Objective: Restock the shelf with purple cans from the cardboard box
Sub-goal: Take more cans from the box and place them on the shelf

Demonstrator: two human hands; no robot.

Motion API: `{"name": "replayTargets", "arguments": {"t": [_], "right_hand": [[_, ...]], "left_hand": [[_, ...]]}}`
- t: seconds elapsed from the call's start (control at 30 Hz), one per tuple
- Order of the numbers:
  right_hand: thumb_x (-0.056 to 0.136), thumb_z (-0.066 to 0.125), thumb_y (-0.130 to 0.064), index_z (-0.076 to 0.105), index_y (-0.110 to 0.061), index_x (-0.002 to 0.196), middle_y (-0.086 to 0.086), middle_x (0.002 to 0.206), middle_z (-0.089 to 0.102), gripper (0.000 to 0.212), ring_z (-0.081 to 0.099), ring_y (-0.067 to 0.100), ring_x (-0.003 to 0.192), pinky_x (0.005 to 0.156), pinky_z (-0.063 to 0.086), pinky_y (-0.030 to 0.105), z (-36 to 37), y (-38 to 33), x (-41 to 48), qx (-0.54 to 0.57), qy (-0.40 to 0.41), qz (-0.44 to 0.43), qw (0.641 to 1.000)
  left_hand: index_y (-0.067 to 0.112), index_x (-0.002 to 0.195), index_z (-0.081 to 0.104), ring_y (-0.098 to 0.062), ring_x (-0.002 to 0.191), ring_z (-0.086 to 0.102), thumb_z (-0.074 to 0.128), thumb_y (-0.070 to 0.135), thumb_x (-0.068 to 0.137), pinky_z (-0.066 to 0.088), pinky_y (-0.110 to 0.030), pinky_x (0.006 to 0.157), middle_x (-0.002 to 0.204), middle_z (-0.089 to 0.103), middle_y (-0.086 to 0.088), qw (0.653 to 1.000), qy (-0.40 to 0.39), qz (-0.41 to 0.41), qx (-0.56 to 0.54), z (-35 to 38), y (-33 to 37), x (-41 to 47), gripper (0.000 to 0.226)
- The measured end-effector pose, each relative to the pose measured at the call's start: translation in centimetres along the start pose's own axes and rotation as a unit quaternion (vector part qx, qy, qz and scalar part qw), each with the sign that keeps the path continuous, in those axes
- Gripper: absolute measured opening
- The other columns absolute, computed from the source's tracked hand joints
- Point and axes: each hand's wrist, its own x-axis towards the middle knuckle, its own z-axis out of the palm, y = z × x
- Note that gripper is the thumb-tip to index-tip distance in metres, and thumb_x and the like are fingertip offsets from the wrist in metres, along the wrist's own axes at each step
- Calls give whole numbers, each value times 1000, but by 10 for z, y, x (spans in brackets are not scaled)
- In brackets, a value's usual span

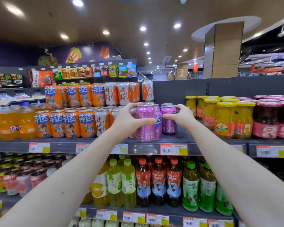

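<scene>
Both my arms reach to the grey top shelf (184, 138). My left hand (129, 118) wraps around a purple can (145, 123) at the shelf's front edge, thumb across its front and fingers over its rim. My right hand (180, 116) grips a second purple can (169, 122) just to the right, standing on the shelf. A third purple can (158, 126) with blue lettering stands between them, and more purple cans (166, 104) stand behind. The cardboard box is out of view.
Orange cans (72, 123) and white-and-orange cans (102, 122), stacked two high, fill the shelf to the left. Jars of yellow fruit (225, 120) and red fruit (267, 122) stand to the right, with a gap of bare shelf between. Bottled drinks (159, 181) line the shelf below.
</scene>
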Motion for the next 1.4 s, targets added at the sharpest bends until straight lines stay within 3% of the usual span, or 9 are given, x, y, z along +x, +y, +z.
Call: {"name": "replayTargets", "arguments": {"t": [0.13,0.3,0.43,0.53,0.63,0.7,0.87,1.23,1.4], "right_hand": [[70,91,-42,52,-15,138,6,130,63,84,62,22,112,90,58,45,3,0,-1,-6,4,10,1000],[71,88,-49,40,-11,147,9,139,54,97,56,26,123,98,53,46,-2,-7,-12,-16,2,37,999],[84,75,-30,55,-16,128,7,124,61,50,61,21,107,84,56,38,-11,-26,-33,-26,82,-35,996],[85,66,-13,62,-25,109,5,109,70,27,68,15,91,67,54,26,-22,-45,-56,28,-58,-67,996],[75,66,-5,60,-29,123,7,113,72,55,72,20,99,82,60,33,-33,-53,-78,47,-255,-74,963],[72,74,-9,58,-34,125,1,112,74,61,72,16,101,85,60,34,-36,-53,-87,47,-286,-93,953],[68,93,-30,65,-29,119,-10,101,76,58,74,8,94,71,58,21,-35,-51,-95,98,-196,-109,970],[64,95,-24,62,-26,109,-7,96,75,56,73,1,80,59,57,18,-38,-32,-88,80,-93,-70,990],[63,96,-23,59,-26,104,-6,99,72,55,72,5,83,57,55,19,-37,-23,-80,41,-77,-33,996]], "left_hand": [[46,115,57,-7,97,74,95,57,49,64,-29,68,110,74,9,1000,0,4,0,-5,-5,0,77],[35,131,57,-6,100,73,93,58,51,65,-29,71,114,73,9,1000,-1,25,-2,-2,-4,-2,91],[33,132,57,2,95,72,96,50,61,61,-21,67,113,74,9,999,-7,50,-5,5,2,-1,83],[32,131,58,2,92,72,98,47,62,59,-18,66,109,75,9,998,-3,65,-7,13,10,2,82],[30,130,59,5,92,71,99,44,61,60,-19,67,108,74,9,997,-5,77,-4,22,18,4,81],[29,129,59,6,89,71,99,42,61,60,-19,66,106,74,10,997,-6,82,3,29,20,5,81],[30,126,59,6,84,71,99,42,61,59,-18,61,100,74,10,996,-15,82,14,42,25,7,77],[32,131,62,0,91,70,87,61,69,50,-11,60,105,74,13,990,11,103,100,29,36,9,73],[31,130,61,1,92,68,83,54,80,49,-15,64,107,72,13,985,33,105,134,20,34,6,60]]}}
